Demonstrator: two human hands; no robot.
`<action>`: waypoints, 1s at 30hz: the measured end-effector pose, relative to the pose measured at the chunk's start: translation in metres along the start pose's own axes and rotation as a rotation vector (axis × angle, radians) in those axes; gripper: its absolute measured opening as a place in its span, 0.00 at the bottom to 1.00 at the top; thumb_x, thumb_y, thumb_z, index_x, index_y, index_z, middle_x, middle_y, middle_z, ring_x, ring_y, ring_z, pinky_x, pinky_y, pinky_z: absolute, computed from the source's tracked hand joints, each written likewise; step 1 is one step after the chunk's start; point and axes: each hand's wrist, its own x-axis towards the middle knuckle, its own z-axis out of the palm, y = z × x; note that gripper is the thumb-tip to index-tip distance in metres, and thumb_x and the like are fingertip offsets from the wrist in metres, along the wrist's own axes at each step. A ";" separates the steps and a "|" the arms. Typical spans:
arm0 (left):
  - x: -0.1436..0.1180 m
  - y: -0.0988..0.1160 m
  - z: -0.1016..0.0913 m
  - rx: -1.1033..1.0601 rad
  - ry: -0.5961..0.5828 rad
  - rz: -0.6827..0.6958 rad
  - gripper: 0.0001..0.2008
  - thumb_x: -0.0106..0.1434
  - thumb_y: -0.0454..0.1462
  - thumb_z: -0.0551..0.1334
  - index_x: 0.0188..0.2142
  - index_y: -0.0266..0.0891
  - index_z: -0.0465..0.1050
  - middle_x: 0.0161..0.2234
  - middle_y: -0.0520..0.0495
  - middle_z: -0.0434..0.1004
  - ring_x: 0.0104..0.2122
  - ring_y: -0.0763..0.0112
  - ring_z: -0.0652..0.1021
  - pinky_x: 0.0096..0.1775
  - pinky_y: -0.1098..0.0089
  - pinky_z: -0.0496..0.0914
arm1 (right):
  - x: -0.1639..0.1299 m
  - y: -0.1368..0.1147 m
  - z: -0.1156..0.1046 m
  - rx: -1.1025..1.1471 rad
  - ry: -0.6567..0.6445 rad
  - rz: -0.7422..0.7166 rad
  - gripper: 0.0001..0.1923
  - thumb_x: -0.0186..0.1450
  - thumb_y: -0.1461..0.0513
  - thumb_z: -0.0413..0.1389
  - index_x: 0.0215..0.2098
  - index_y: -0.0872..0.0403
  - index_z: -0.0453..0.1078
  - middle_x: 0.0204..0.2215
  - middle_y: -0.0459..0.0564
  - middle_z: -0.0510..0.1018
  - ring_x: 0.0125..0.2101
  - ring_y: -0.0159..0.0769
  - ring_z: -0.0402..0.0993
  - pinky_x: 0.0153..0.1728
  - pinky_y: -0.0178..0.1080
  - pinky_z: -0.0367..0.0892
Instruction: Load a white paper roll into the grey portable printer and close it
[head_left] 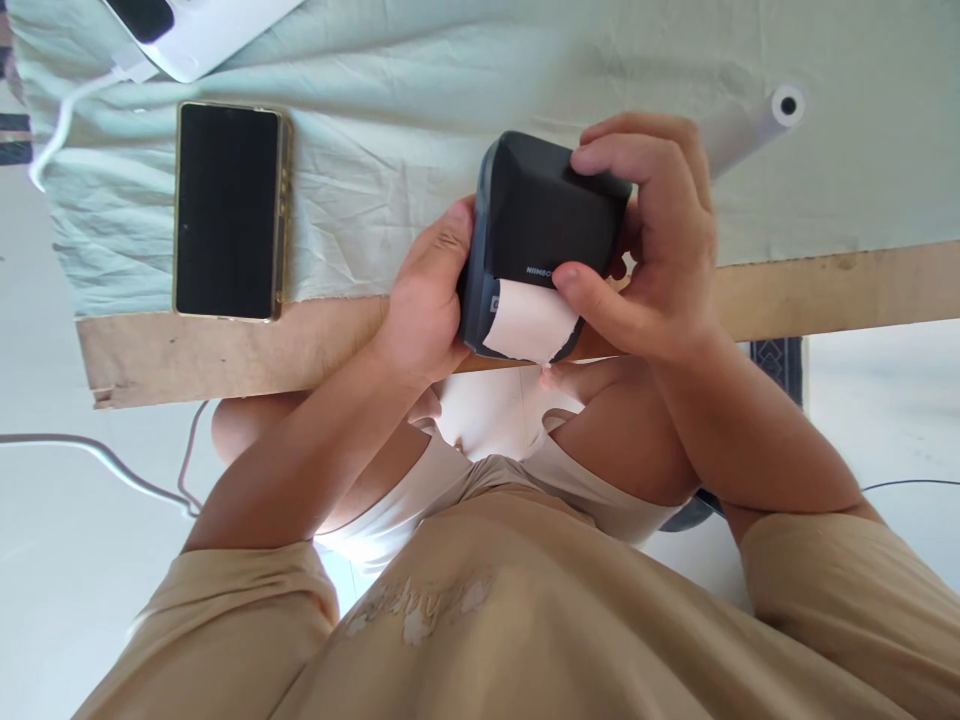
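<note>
1. The printer [544, 235], a small dark box, is held in both hands just above the near edge of the table [225, 355], in front of the person's chest.
2. The left hand [427, 300] grips the printer's left side, palm against the casing, thumb lying up along the edge; its other fingers are hidden behind the box.
3. The right hand [652, 250] closes on the right side: fingers curl over the top far corner and the thumb presses the front face just beside the slot.
4. A strip of paper [529, 322] sticks out of the slot toward the person, its free end torn and uneven, lying between the two thumbs.
5. Edges: the table's bare wooden rim runs straight across under the hands; the printer overhangs it toward the person. There is open room below the rim, down to the lap.
6. Left of the hands, a phone [227, 210] lies flat, screen dark, its near end reaching past the cloth onto the wood, well apart from the printer.
7. A paper roll [750, 125] lies on the cloth just beyond the right hand.
8. A white device [202, 35] with a cable [64, 130] sits at the far left corner.
9. Surface: a pale, creased cloth [420, 90] covers the table, stopping short of the near rim.
10. Room: a light floor [45, 560] shows on both sides, with a cord trailing across it at left.
</note>
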 end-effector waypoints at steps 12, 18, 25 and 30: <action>-0.001 0.007 0.010 -0.015 -0.068 -0.086 0.14 0.73 0.43 0.59 0.41 0.39 0.81 0.32 0.49 0.80 0.35 0.68 0.81 0.38 0.71 0.74 | 0.011 -0.012 -0.004 0.100 0.384 0.119 0.17 0.68 0.47 0.61 0.36 0.49 0.65 0.32 0.43 0.63 0.20 0.21 0.47 0.17 0.33 0.51; -0.004 0.009 0.015 0.007 -0.008 -0.058 0.10 0.72 0.40 0.64 0.36 0.39 0.79 0.29 0.51 0.77 0.28 0.75 0.77 0.31 0.76 0.71 | 0.017 -0.016 -0.008 0.124 0.453 0.173 0.23 0.69 0.59 0.58 0.25 0.50 0.48 0.24 0.44 0.60 0.28 0.33 0.70 0.38 0.45 0.76; -0.006 0.011 0.022 0.067 0.007 -0.072 0.07 0.73 0.37 0.60 0.40 0.39 0.76 0.34 0.46 0.81 0.42 0.62 0.84 0.39 0.68 0.76 | 0.008 -0.013 -0.015 -0.251 -0.028 0.179 0.07 0.62 0.64 0.59 0.38 0.46 0.74 0.32 0.42 0.82 0.23 0.32 0.70 0.27 0.40 0.64; -0.006 0.012 0.021 0.057 0.006 -0.081 0.06 0.72 0.39 0.63 0.41 0.40 0.78 0.32 0.46 0.79 0.39 0.64 0.82 0.33 0.71 0.72 | 0.013 -0.029 -0.020 -0.303 -0.231 0.234 0.05 0.66 0.64 0.58 0.35 0.46 0.75 0.43 0.44 0.86 0.37 0.39 0.81 0.33 0.42 0.67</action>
